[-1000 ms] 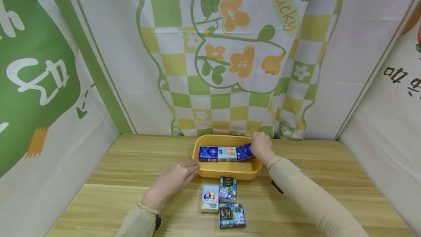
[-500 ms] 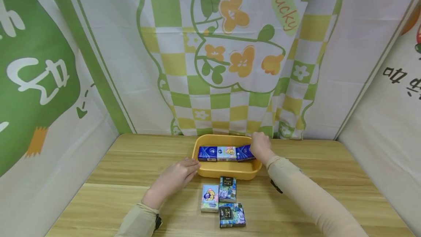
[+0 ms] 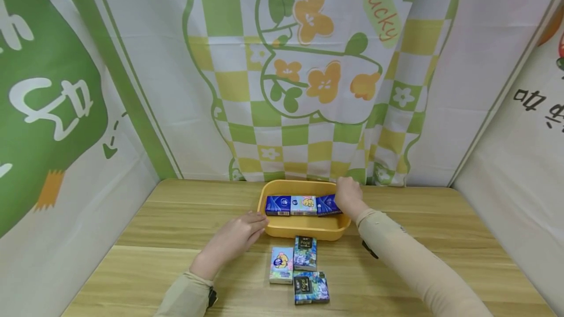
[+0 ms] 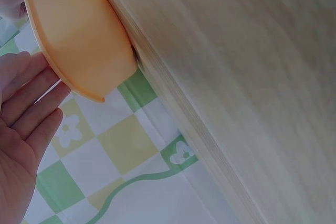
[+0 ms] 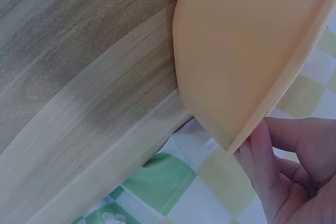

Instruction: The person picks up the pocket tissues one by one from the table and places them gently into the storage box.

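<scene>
A yellow plastic basket (image 3: 304, 233) stands near the table's back edge. Three tissue packs lie in a row inside: a blue tissue pack (image 3: 278, 205), a light cartoon tissue pack (image 3: 303, 205), and another blue tissue pack (image 3: 327, 205) at the right, slightly tilted. My right hand (image 3: 351, 199) reaches over the basket's right end and grips that last pack, covering its outer end; in the right wrist view its curled fingers (image 5: 261, 142) are at the rim, the pack hidden. My left hand (image 3: 232, 237) touches the basket's left rim with straight fingers (image 4: 44, 90).
In front of the basket lie a cartoon tissue pack (image 3: 281, 265) and two dark floral tissue packs, one upper (image 3: 305, 253) and one lower (image 3: 311, 287), close together on the wooden table (image 3: 185, 219). A checkered curtain (image 3: 299, 136) hangs right behind the table.
The right blue pack has settled a little lower and straighter in the basket under my right hand. My left hand stays put.
</scene>
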`<state>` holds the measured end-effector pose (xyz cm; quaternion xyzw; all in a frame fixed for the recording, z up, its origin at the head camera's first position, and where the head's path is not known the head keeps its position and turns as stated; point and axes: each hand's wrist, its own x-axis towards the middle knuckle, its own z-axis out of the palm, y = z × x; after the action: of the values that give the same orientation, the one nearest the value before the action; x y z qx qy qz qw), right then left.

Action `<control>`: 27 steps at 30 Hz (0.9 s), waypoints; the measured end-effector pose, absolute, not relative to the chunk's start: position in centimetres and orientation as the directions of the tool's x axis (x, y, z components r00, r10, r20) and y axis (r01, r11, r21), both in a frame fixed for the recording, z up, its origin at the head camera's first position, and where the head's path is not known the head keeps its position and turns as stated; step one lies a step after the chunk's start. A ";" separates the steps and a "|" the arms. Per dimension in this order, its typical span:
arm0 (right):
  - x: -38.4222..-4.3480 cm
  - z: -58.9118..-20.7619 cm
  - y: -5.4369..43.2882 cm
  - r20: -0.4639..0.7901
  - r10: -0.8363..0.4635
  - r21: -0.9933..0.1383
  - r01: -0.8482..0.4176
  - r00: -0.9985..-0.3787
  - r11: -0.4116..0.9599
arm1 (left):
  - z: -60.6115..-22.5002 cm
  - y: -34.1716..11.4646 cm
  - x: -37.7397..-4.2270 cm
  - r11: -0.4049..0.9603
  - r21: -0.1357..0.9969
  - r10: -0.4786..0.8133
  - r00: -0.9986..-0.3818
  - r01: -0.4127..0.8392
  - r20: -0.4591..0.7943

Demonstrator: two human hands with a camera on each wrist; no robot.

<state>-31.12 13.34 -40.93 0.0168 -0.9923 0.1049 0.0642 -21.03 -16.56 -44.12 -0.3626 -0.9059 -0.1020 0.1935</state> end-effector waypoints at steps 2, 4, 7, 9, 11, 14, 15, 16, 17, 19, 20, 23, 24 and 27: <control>-31.0 -40.9 13.3 0.124 -0.017 -0.192 -0.041 -0.992 0.981 | -44.2 -16.5 -21.0 0.716 0.045 0.617 -0.662 0.696 0.426; -30.9 -40.9 13.3 0.117 -0.015 -0.178 -0.036 -0.993 0.983 | -44.1 -16.5 -21.0 0.716 0.047 0.616 -0.662 0.697 0.427; -30.9 -40.9 13.2 0.118 -0.018 -0.160 -0.037 -0.993 0.986 | -44.1 -16.5 -20.9 0.716 0.051 0.616 -0.664 0.697 0.425; -30.8 -40.9 13.2 0.123 -0.022 -0.156 -0.041 -0.992 0.987 | -44.1 -16.5 -20.9 0.716 0.055 0.614 -0.666 0.696 0.423; -30.8 -40.9 13.2 0.128 -0.023 -0.157 -0.043 -0.991 0.987 | -44.0 -16.4 -20.9 0.718 0.058 0.613 -0.669 0.694 0.421; -30.8 -41.0 13.2 0.136 -0.025 -0.157 -0.047 -0.990 0.986 | -44.0 -16.5 -20.9 0.719 0.056 0.613 -0.670 0.693 0.419; -30.8 -41.0 13.2 0.138 -0.026 -0.155 -0.048 -0.990 0.987 | -44.0 -16.5 -20.9 0.719 0.054 0.613 -0.670 0.692 0.419; -30.8 -41.1 13.2 0.141 -0.028 -0.153 -0.050 -0.990 0.987 | -44.0 -16.5 -20.9 0.720 0.055 0.613 -0.670 0.692 0.419; -30.8 -41.1 13.1 0.144 -0.029 -0.150 -0.051 -0.989 0.987 | -44.0 -16.5 -20.9 0.720 0.055 0.612 -0.671 0.691 0.418; -30.8 -41.1 13.1 0.148 -0.029 -0.145 -0.051 -0.989 0.988 | -43.9 -16.5 -20.9 0.720 0.057 0.612 -0.671 0.692 0.418; -30.8 -41.1 13.1 0.150 -0.029 -0.145 -0.051 -0.988 0.988 | -43.9 -16.5 -20.9 0.719 0.057 0.612 -0.671 0.692 0.418; -30.7 -41.1 13.0 0.153 -0.030 -0.153 -0.054 -0.988 0.987 | -43.9 -16.4 -20.9 0.718 0.056 0.613 -0.669 0.693 0.420; -30.7 -41.1 13.0 0.154 -0.031 -0.157 -0.056 -0.988 0.986 | -44.0 -16.4 -20.9 0.718 0.055 0.613 -0.668 0.694 0.421; -30.7 -41.1 13.0 0.154 -0.034 -0.166 -0.060 -0.987 0.984 | -44.0 -16.5 -20.9 0.719 0.053 0.613 -0.667 0.693 0.423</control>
<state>-30.69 13.00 -41.10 0.0234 -0.9932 0.0856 0.0756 -20.92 -16.46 -44.00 -0.3599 -0.9070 -0.1051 0.1916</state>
